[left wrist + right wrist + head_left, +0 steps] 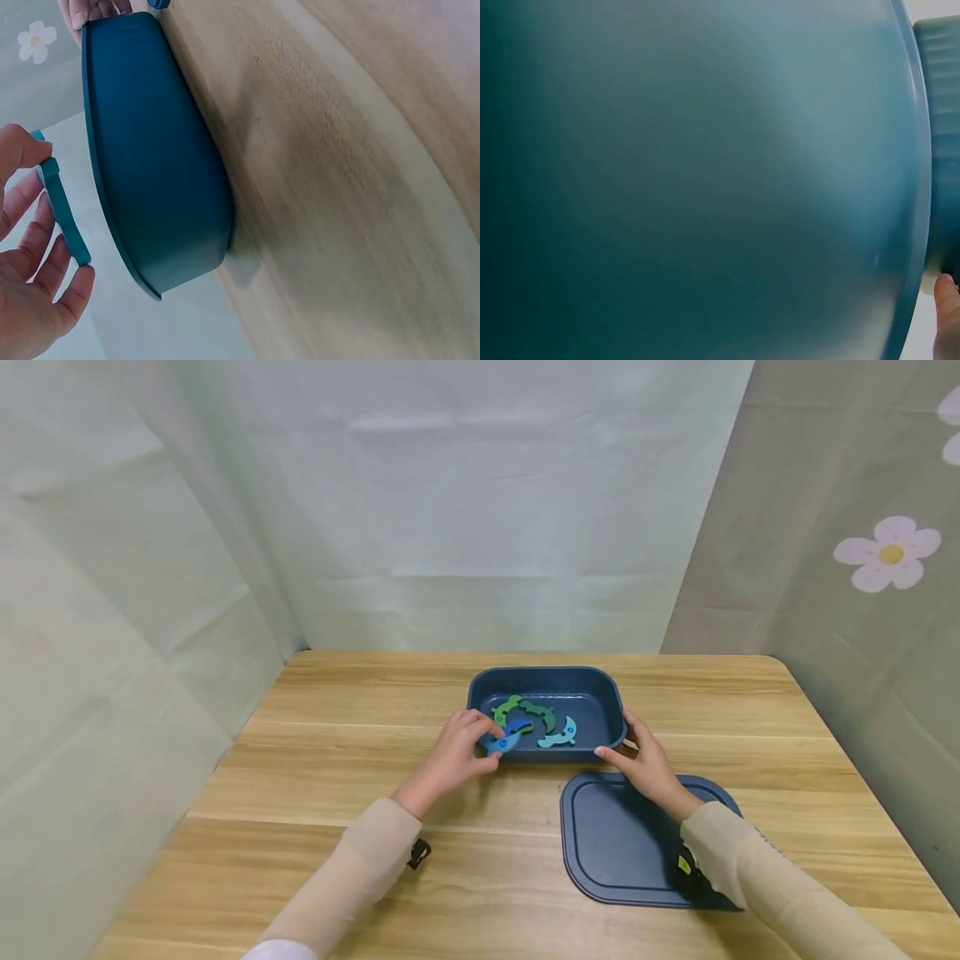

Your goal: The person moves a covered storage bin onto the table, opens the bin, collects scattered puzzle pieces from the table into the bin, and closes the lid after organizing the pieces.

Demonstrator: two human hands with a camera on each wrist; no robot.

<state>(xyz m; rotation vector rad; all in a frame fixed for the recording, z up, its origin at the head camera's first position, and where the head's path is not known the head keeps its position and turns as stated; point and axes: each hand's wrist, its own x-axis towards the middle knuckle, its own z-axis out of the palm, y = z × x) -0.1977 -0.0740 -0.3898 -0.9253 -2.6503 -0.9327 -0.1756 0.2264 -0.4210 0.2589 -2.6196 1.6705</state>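
Observation:
My left hand (463, 745) pinches a blue crescent-shaped toy piece (504, 743) over the front left rim of a dark blue box (546, 757). In the left wrist view, that piece (63, 214) is between thumb and fingers, beside the box's wall (154, 150). My right hand (647, 762) grips the box's right end, its thumb at the front corner and fingers round the side. Inside the box lie a light green piece (501, 715), a dark green piece (543, 716) and a pale turquoise piece (562, 734). A darker blue piece (517, 726) shows partly behind the pinched one.
A dark blue lid (626, 847) lies on the wooden table (495, 860) in front of the box, partly under the right forearm. Its surface (705, 180) fills most of the right wrist view. Pale curtains (480, 510) hang behind the table and along both sides.

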